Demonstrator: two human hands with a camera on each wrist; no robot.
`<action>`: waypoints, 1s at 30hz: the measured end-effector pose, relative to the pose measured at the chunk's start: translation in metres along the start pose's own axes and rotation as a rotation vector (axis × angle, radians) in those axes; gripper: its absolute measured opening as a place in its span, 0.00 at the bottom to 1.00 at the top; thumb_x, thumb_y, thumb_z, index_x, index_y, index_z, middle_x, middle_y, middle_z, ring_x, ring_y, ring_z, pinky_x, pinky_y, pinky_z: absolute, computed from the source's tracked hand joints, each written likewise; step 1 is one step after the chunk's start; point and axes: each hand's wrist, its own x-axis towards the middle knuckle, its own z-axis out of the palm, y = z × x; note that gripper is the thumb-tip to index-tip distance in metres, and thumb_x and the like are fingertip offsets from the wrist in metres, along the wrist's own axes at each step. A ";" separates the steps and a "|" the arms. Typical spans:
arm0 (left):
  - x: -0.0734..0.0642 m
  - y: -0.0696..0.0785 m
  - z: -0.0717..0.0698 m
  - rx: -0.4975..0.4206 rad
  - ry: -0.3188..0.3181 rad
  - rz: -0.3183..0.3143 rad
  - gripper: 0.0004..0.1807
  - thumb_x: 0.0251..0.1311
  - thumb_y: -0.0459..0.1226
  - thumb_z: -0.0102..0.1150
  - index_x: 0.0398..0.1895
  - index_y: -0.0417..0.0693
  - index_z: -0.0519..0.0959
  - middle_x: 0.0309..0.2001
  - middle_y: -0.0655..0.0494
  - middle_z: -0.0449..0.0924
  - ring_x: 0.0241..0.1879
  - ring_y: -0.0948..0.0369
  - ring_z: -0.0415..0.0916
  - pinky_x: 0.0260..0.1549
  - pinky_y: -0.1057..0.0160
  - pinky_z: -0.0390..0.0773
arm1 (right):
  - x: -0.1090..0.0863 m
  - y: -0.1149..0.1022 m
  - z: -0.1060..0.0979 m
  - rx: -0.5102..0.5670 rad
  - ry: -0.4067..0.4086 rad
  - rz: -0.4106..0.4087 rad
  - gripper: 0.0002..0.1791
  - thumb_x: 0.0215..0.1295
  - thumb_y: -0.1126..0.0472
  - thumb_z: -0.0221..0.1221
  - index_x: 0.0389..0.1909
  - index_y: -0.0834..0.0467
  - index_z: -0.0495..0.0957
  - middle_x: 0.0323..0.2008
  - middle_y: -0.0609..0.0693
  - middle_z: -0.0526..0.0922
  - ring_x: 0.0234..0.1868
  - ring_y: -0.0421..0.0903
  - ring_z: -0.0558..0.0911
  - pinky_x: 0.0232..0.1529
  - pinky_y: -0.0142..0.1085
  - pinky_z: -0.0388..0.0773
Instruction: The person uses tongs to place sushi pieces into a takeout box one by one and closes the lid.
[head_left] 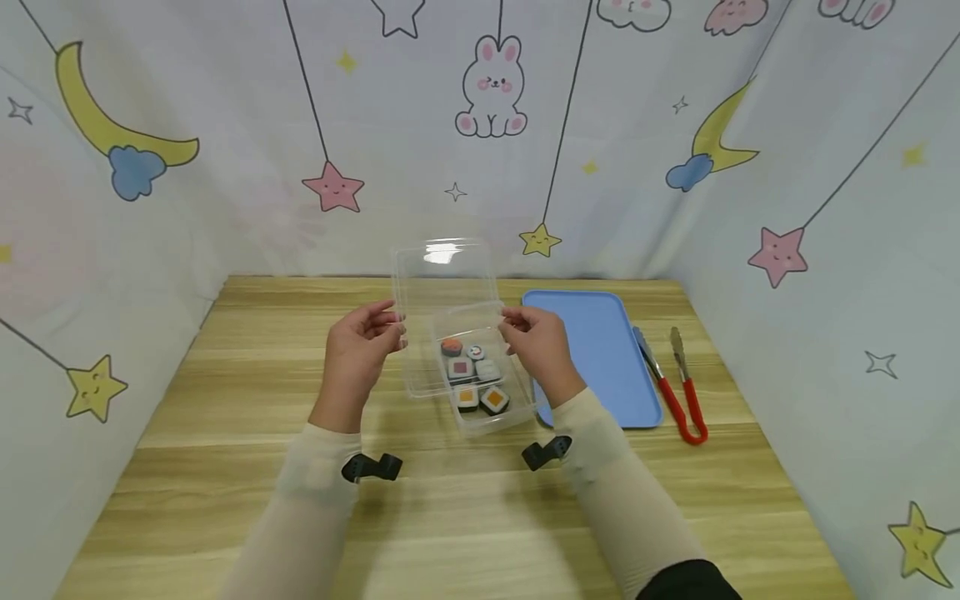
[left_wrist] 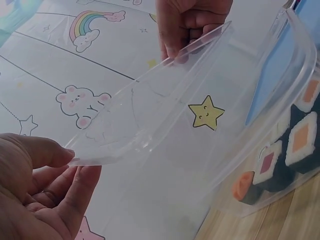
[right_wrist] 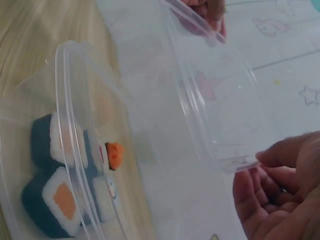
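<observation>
A clear plastic lid (head_left: 446,279) is raised and tilted above a clear plastic box (head_left: 487,428). My left hand (head_left: 352,358) pinches the lid's left edge between thumb and fingers, as the left wrist view shows at the lid's corner. On the opposite side, my right hand (head_left: 543,350) pinches the lid's edge, its thumb on top in the right wrist view. Several sushi pieces lie in the box: an orange-topped one (head_left: 452,346), a small round one (head_left: 476,352), and rice blocks wrapped in dark green, such as one with an orange centre (head_left: 495,400).
A blue tray (head_left: 600,358) lies right of the box, partly behind my right hand. Beyond it on the right are tongs (head_left: 693,412) with red handles, spread apart. A printed curtain (head_left: 420,142) borders the wooden table (head_left: 240,400) at the back and sides.
</observation>
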 end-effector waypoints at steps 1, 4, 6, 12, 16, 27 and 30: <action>0.001 0.000 0.002 0.002 -0.002 0.002 0.25 0.69 0.28 0.63 0.69 0.38 0.75 0.56 0.38 0.78 0.46 0.60 0.80 0.42 0.66 0.86 | 0.002 0.001 -0.002 0.032 -0.013 0.013 0.14 0.72 0.63 0.64 0.55 0.61 0.86 0.43 0.56 0.87 0.33 0.54 0.85 0.32 0.38 0.85; 0.003 0.000 0.005 -0.003 -0.005 0.003 0.25 0.69 0.27 0.63 0.68 0.39 0.76 0.56 0.38 0.79 0.47 0.60 0.80 0.42 0.67 0.86 | 0.007 0.003 -0.010 0.154 -0.071 0.052 0.15 0.73 0.64 0.64 0.56 0.64 0.85 0.46 0.59 0.87 0.36 0.54 0.83 0.32 0.37 0.85; 0.004 0.000 0.007 -0.011 -0.005 0.004 0.25 0.68 0.27 0.63 0.68 0.39 0.76 0.57 0.38 0.79 0.47 0.59 0.80 0.41 0.67 0.86 | 0.011 0.003 -0.016 0.242 -0.119 0.076 0.16 0.72 0.65 0.64 0.57 0.67 0.84 0.47 0.59 0.86 0.35 0.51 0.82 0.32 0.36 0.85; 0.006 -0.001 0.012 -0.040 -0.004 0.020 0.25 0.67 0.27 0.65 0.68 0.38 0.76 0.55 0.40 0.80 0.47 0.59 0.80 0.41 0.67 0.86 | 0.021 0.003 -0.032 0.364 -0.224 0.098 0.14 0.71 0.69 0.63 0.53 0.72 0.82 0.38 0.49 0.86 0.32 0.43 0.80 0.31 0.33 0.83; 0.008 -0.001 0.015 -0.062 -0.014 0.053 0.25 0.67 0.27 0.65 0.67 0.37 0.76 0.54 0.42 0.81 0.47 0.59 0.80 0.41 0.66 0.86 | 0.023 0.002 -0.037 0.375 -0.218 0.076 0.15 0.71 0.70 0.63 0.53 0.75 0.80 0.36 0.46 0.86 0.33 0.44 0.81 0.30 0.33 0.83; 0.009 -0.001 0.020 -0.068 -0.025 0.181 0.24 0.67 0.27 0.65 0.67 0.39 0.77 0.52 0.39 0.82 0.47 0.58 0.80 0.42 0.66 0.86 | 0.024 0.001 -0.040 0.322 -0.138 -0.030 0.15 0.67 0.71 0.66 0.49 0.78 0.78 0.33 0.48 0.84 0.32 0.47 0.81 0.32 0.34 0.84; 0.009 -0.001 0.021 -0.059 -0.024 0.190 0.24 0.67 0.28 0.65 0.67 0.38 0.77 0.51 0.39 0.82 0.47 0.59 0.80 0.43 0.66 0.86 | 0.023 -0.001 -0.039 0.319 -0.106 -0.057 0.13 0.67 0.72 0.66 0.47 0.77 0.80 0.32 0.47 0.83 0.32 0.45 0.81 0.31 0.33 0.83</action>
